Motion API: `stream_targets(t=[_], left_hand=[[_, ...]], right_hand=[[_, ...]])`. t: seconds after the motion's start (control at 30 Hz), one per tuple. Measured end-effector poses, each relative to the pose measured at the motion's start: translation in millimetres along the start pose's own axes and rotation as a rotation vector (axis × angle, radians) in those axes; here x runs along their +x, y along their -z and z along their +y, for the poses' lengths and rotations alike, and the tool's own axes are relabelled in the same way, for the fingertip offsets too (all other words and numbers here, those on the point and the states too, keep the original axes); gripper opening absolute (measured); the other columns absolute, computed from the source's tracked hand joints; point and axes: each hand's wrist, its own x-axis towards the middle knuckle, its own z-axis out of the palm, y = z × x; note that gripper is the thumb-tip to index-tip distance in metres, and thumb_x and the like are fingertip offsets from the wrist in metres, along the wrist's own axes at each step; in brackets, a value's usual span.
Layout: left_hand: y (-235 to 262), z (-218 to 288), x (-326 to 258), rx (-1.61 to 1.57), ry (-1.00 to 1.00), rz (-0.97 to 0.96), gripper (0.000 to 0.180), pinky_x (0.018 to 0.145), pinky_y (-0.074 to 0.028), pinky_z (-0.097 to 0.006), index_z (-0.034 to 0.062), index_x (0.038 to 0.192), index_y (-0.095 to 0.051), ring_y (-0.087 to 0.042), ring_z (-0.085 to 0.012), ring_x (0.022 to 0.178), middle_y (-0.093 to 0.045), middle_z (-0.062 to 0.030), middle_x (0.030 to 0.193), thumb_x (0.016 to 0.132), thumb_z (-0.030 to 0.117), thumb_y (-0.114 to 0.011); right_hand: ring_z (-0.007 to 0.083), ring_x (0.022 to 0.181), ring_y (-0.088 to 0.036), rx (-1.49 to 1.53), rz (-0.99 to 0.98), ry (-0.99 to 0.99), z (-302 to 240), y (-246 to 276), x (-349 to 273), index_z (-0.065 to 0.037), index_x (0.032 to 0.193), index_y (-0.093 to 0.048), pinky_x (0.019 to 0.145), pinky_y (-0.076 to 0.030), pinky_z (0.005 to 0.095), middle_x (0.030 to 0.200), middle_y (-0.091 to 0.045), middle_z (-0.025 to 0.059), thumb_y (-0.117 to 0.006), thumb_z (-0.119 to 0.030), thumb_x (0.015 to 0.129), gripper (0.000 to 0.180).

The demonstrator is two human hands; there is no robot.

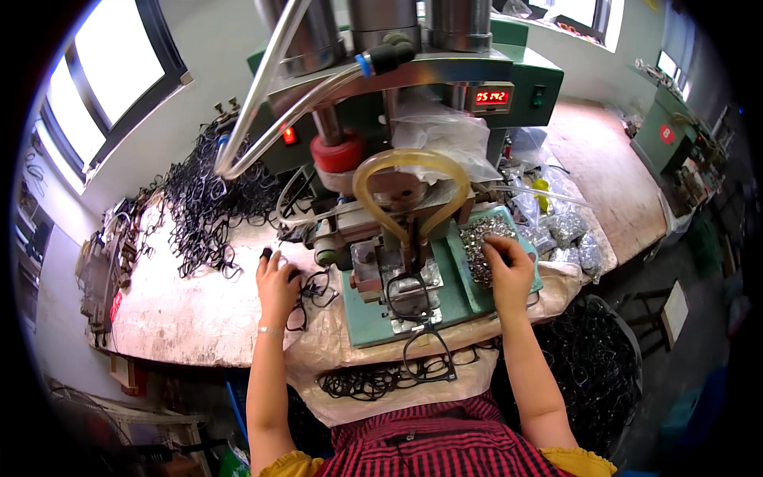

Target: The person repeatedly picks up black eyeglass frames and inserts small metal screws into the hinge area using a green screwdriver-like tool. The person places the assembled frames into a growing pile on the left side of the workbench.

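- My left hand (276, 285) lies on the worn pale worktop (183, 310), fingers curled round a thin black eyeglass frame front (314, 288); thumb is dark at the tip (a cap or tape, can't tell which).
- My right hand (507, 269) is down in the shallow green tray (465, 274) of small shiny metal parts (481, 238), fingertips bunched as if pinching; whether a piece is actually btwn them I can't tell.
- Another black frame front (413, 290) sits on the jig of the green bench press (413, 103), under the tool.
- Risk, my guess: loose frames by my left hand are tangled, so lifting one could drag others off the edge; a small part could slip from the pinch.
- Held frame's long axis runs roughly L–R across the bench, lying flat.
- Big heap of black frames (211, 199) far left; more on the cloth in my lap (381, 381).
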Motion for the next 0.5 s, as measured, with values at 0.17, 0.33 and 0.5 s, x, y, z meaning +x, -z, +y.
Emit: stream_targets(t=[0.17,0.33,0.5], left_hand=[[34,-13,-20,-0.014,0.012,0.262,0.007,0.110,-0.036,-0.048,0.0052,0.088,-0.070,-0.052,-0.0390,0.125,-0.064,-0.0138,0.128,0.084,0.009,-0.073],[87,14,-25,-0.196,0.092,0.600,0.012,0.076,-0.045,-0.037,-0.0017,0.084,-0.058,-0.054,-0.0246,0.081,-0.061,-0.0096,0.086,0.091,0.004,-0.065],[86,60,-4,-0.535,-0.001,0.563,0.013,0.074,-0.042,-0.033,-0.0012,0.081,-0.052,-0.049,-0.0222,0.077,-0.052,-0.0084,0.077,0.089,0.001,-0.062]], right_hand=[[0.0247,0.086,-0.067,-0.430,0.075,0.248,5,72,-28,-0.001,0.093,-0.074,0.081,-0.051,0.0341,0.089,-0.071,0.0119,-0.072,0.003,0.080,0.014],[0.0222,0.084,-0.066,-0.411,0.039,0.253,6,97,-46,0.000,0.087,-0.072,0.078,-0.050,0.0321,0.087,-0.070,0.0092,-0.074,0.005,0.075,0.014],[0.0238,0.081,-0.068,-0.266,-0.121,0.287,-40,28,-23,0.000,0.085,-0.072,0.076,-0.051,0.0334,0.084,-0.071,0.0106,-0.074,0.001,0.076,0.009]])
